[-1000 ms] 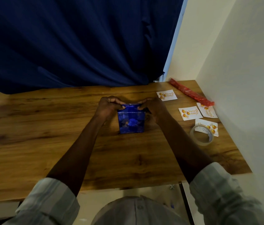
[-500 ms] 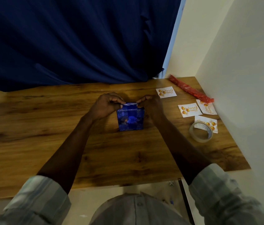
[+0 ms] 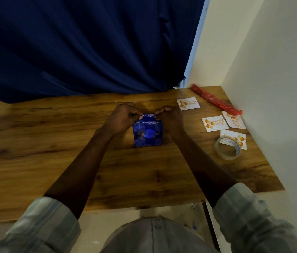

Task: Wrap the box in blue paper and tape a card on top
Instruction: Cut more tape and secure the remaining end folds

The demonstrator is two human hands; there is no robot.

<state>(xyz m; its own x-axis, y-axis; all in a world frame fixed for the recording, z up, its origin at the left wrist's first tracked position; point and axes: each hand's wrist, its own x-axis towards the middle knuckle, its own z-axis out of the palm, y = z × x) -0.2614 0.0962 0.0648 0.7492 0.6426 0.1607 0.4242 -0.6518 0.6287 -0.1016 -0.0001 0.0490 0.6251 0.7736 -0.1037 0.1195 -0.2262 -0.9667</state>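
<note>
A small box wrapped in shiny blue paper (image 3: 148,134) stands on the wooden table (image 3: 53,143), a little right of centre. My left hand (image 3: 124,117) pinches the left end of a raised blue paper flap at the box's top far edge. My right hand (image 3: 169,116) pinches the flap's right end. Both hands sit above and behind the box, hiding its far side. Several white cards with orange print lie to the right; the nearest to the box is one card (image 3: 188,103). A clear tape roll (image 3: 228,148) lies at the right, partly on a card.
A red wrapped roll (image 3: 215,101) lies along the right wall at the table's back corner. A dark blue curtain (image 3: 89,48) hangs behind the table. A white wall (image 3: 271,88) bounds the right side. The table's near edge is close to my body.
Both hands went from lying over the box's top to pinching and lifting a paper flap at its far top edge. The box stays in place.
</note>
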